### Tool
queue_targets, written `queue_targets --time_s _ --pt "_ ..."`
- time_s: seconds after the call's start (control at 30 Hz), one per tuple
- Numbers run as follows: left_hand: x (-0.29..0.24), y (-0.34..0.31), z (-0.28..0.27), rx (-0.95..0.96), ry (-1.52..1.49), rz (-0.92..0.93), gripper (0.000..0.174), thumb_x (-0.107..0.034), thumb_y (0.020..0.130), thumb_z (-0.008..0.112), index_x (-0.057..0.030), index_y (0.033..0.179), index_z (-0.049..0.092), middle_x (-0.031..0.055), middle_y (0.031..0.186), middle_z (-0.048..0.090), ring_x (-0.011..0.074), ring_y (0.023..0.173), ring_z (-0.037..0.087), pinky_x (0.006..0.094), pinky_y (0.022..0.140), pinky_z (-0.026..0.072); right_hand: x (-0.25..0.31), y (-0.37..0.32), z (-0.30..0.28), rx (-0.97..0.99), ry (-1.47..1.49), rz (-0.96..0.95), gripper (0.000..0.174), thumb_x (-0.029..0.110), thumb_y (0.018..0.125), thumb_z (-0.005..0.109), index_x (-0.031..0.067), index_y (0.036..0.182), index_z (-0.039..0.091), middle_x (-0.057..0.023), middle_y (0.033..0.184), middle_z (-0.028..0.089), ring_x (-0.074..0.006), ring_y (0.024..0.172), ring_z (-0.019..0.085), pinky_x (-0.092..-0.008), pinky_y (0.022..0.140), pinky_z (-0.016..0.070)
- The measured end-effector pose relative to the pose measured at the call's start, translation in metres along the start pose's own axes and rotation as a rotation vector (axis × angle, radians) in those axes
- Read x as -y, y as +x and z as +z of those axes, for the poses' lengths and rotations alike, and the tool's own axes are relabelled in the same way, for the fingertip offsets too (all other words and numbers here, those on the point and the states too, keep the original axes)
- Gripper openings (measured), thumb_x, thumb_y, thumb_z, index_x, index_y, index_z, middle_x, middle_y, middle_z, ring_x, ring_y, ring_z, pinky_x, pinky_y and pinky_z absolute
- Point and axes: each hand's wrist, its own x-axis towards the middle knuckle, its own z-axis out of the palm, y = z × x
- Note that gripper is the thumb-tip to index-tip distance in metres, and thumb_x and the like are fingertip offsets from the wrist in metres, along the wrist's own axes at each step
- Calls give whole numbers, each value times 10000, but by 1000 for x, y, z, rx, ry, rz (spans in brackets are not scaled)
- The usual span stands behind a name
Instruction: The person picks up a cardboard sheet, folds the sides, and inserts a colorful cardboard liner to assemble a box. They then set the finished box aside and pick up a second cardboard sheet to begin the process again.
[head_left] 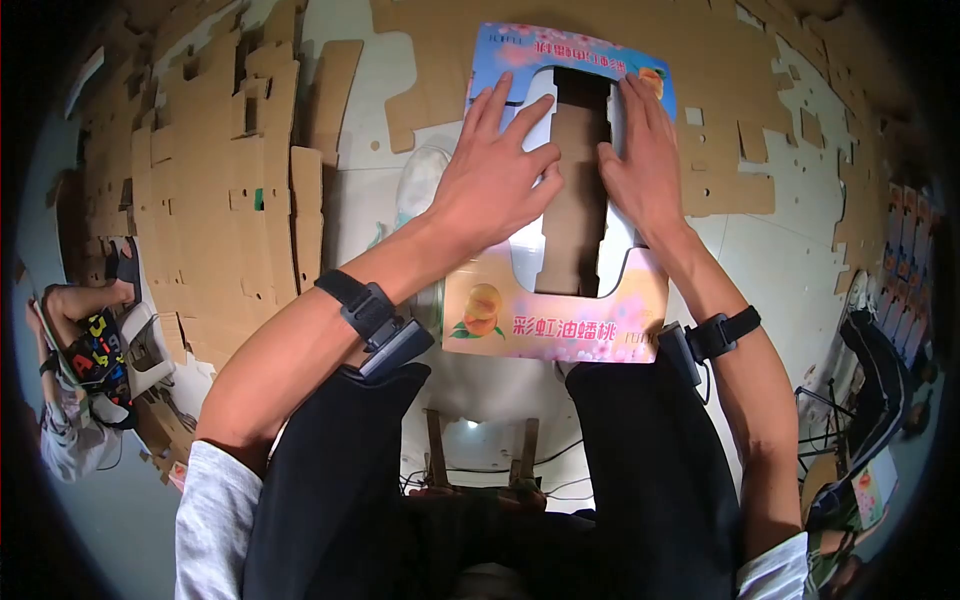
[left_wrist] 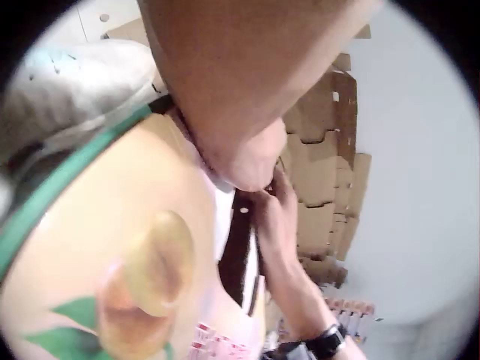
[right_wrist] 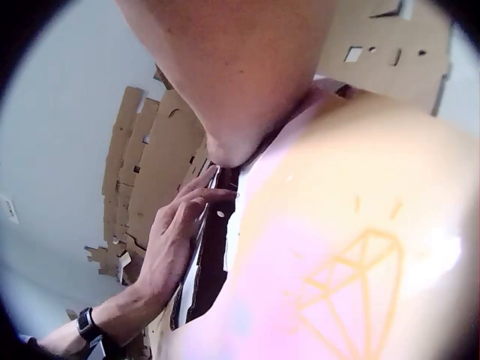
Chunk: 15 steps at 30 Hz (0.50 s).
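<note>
A printed cardboard sheet (head_left: 560, 310) with peach pictures and a brown cut-out middle lies across my lap and the floor. My left hand (head_left: 497, 165) lies flat on its left flap, fingers straight and spread, pressing down. My right hand (head_left: 645, 160) presses flat on the right flap, fingers straight. The two hands sit either side of the brown centre strip (head_left: 578, 190). In the left wrist view the peach print (left_wrist: 142, 270) fills the frame and the right hand (left_wrist: 274, 217) shows beyond. In the right wrist view the left hand (right_wrist: 176, 232) rests on the sheet (right_wrist: 352, 247).
Flat brown cardboard blanks (head_left: 215, 170) cover the floor to the left and behind (head_left: 740, 90). Another person (head_left: 80, 370) sits at the far left. A stack of printed sheets (head_left: 905, 250) stands at the right. A wooden stool frame (head_left: 480, 450) shows between my knees.
</note>
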Motion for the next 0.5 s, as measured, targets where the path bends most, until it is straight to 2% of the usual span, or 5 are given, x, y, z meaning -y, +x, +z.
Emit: queue_targets --time_s 0.17,0.27,0.37,0.47,0.5 --pt "-1 2 0 -40 35 -6 220 -226 941 626 -106 1046 779 155 1512 540 513 1489 332 610 1249 274 3 3 0 10 -28 -6 694 86 829 692 -30 1485 497 -221 1585 432 -403 1449 422 -475 1216 350" --pt "6 0 3 -115 -71 0 197 -190 928 631 -103 1025 780 139 1482 574 491 1473 381 570 1241 323 7 1 -5 34 -101 -56 488 105 842 713 -32 1306 653 -193 1564 465 -402 1442 437 -459 1206 367" --pt "15 -3 1 -130 -174 -45 201 -132 925 610 -89 1025 779 127 1426 624 442 1434 466 510 1215 389 10 1 -11 67 43 -225 240 164 889 705 -34 1016 755 -176 1338 658 -346 1334 548 -449 1202 377" --pt "29 1 -10 -109 -371 -103 226 -70 928 575 -67 1036 774 120 1361 672 367 1350 574 430 1133 473 22 -3 -32 631 28 -335 379 299 993 626 -19 834 758 -151 1011 754 -311 1154 642 -442 1213 370" --pt "36 1 -15 -112 -467 -142 231 -55 932 564 -55 1037 770 121 1345 681 346 1322 593 414 1106 484 19 0 -31 625 61 -344 436 338 1017 588 -14 823 760 -152 948 749 -310 1105 652 -439 1217 366"
